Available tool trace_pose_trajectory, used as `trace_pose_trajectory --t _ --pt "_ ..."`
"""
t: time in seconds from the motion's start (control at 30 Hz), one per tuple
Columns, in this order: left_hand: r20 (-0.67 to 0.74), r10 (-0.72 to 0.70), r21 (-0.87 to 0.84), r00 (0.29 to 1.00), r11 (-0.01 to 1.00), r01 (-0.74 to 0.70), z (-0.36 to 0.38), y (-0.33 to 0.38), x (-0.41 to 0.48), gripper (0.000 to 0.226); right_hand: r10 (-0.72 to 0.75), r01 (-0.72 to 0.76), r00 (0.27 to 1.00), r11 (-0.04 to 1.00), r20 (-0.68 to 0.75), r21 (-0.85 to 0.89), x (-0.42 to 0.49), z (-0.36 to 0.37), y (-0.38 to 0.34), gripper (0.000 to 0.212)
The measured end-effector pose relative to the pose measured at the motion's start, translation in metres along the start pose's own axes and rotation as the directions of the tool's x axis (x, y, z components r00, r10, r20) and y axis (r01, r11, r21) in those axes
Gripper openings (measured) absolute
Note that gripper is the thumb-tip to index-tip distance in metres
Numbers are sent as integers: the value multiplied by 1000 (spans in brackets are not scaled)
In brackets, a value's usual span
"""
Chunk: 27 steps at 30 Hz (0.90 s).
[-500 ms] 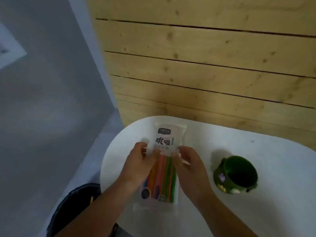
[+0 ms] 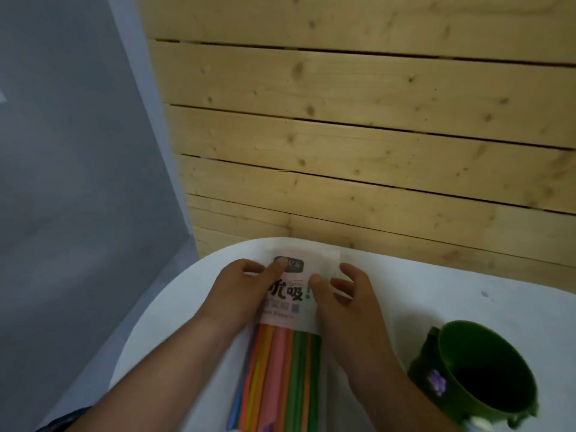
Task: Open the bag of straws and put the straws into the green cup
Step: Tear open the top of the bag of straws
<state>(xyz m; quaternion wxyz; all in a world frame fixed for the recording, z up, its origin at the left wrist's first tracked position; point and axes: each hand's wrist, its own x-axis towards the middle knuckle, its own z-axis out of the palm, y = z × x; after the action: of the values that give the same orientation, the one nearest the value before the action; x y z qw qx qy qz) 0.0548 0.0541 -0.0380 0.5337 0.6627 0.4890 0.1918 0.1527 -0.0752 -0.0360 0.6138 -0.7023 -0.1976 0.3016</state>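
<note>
A bag of straws (image 2: pixel 288 304) lies lengthwise on the white table (image 2: pixel 436 294), its white printed label end pointing away from me. Coloured straws (image 2: pixel 280 378) show through the clear lower part. My left hand (image 2: pixel 240 294) holds the bag's left side, thumb pressed on the dark logo near the top. My right hand (image 2: pixel 346 304) grips the right side, thumb on the label and fingers curled around the edge. The green cup (image 2: pixel 477 372) stands upright to the right of my right forearm, and its dark inside holds nothing that I can see.
A wall of pale wooden planks (image 2: pixel 358 135) rises directly behind the table. Grey floor (image 2: pixel 78 182) lies to the left, beyond the table's rounded edge. A dark object (image 2: pixel 62 420) peeks in at the lower left corner.
Both hands have slid up the bag from the straws section to the printed label near the top. The view has come closer and tilted, so the cup sits lower right.
</note>
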Motion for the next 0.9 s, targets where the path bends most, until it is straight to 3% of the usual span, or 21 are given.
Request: trace_pose_trajectory --t 0.17,0.47,0.63,0.73,0.9 --pt "116 14 -171 993 985 6 -2 9 0 46 -109 108 994 991 8 78 0 0 -7 73" --pt "106 224 -250 969 949 -193 -15 59 -24 54 -301 309 950 943 -81 127 -2 -7 -65 67" --pt "103 363 -271 926 906 -325 -22 86 -45 44 -405 425 903 890 -141 164 -13 -27 -109 33" --pt "117 410 -288 905 886 -364 -25 95 -58 41 -458 481 874 861 -162 163 -26 -42 -124 26" --pt "83 469 -299 879 853 -427 -25 109 -90 36 -543 543 837 839 -75 -10 -57 -56 -142 16"
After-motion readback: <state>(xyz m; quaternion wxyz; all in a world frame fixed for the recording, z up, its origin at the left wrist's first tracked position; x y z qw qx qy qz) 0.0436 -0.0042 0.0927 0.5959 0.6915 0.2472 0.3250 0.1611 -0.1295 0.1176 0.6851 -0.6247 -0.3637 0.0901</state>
